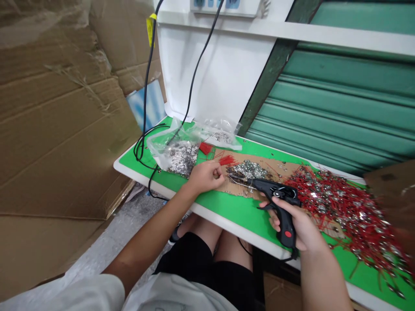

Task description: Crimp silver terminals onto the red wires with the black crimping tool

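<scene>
Head view: right hand (301, 226) grips a black soldering gun (287, 222), its tip over a cardboard sheet (231, 187) on the green-topped bench (227, 211), near the left hand (205, 176), whose fingers are curled, contents too small to tell. On the cardboard: a heap of small silver pieces (249, 168) and, just beside it, a bunch of red wires (228, 160). Large pile of red wires with metal ends (350, 207) at right; two clear plastic bags of metal parts, nearer one (184, 157) just beyond left hand.

Gun-shaped tool (287, 218): black, red button (288, 234)
Surface (238, 211): bright green, white edge
Wires (350, 216), right: red
Shutter (340, 101), far right: green, dark-lined
Cardboard (61, 129), left: brown
</scene>
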Demonstrator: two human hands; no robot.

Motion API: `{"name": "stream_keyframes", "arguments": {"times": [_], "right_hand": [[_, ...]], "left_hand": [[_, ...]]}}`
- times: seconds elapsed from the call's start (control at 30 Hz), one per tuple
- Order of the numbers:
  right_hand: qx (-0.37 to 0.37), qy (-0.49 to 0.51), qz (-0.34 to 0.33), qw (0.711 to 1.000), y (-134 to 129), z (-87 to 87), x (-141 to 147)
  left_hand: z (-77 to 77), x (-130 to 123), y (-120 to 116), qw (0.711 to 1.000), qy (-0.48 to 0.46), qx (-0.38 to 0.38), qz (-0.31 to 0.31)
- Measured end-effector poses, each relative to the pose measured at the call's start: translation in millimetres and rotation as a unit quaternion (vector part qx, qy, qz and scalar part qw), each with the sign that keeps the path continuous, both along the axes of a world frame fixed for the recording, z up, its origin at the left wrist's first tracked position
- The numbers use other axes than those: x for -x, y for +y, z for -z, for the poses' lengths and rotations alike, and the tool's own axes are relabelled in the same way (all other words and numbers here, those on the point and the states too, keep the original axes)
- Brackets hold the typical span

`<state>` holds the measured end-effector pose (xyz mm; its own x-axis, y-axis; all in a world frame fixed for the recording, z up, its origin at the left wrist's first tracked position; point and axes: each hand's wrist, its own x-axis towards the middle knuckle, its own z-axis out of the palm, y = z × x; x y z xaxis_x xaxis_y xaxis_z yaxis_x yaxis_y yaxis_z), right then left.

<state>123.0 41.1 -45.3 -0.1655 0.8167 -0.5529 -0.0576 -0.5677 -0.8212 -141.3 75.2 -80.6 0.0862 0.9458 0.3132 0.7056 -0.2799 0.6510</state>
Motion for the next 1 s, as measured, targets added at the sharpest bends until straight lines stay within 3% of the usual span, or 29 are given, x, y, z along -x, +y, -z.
{"name": "stream_keyframes", "arguments": {"times": [0.43,0.63,1.0], "right_hand": [[-0.039,0.036,0.003,0.999,-3.5,8.2,-3.6],[-0.128,0.102,0.068,0.984,-10.9,16.1,-10.8],[-0.149,0.165,0.116,0.968,-19.3,11.4,-8.9]], "left_hand": [[4.2,0.0,-0.6,1.0,0.016,-0.022,0.007],[3.0,-1.9,-1.2,0.999,0.019,-0.026,0.004],[-3.8,-5.1,-4.5,1.0,0.031,-0.003,-0.003]]}}
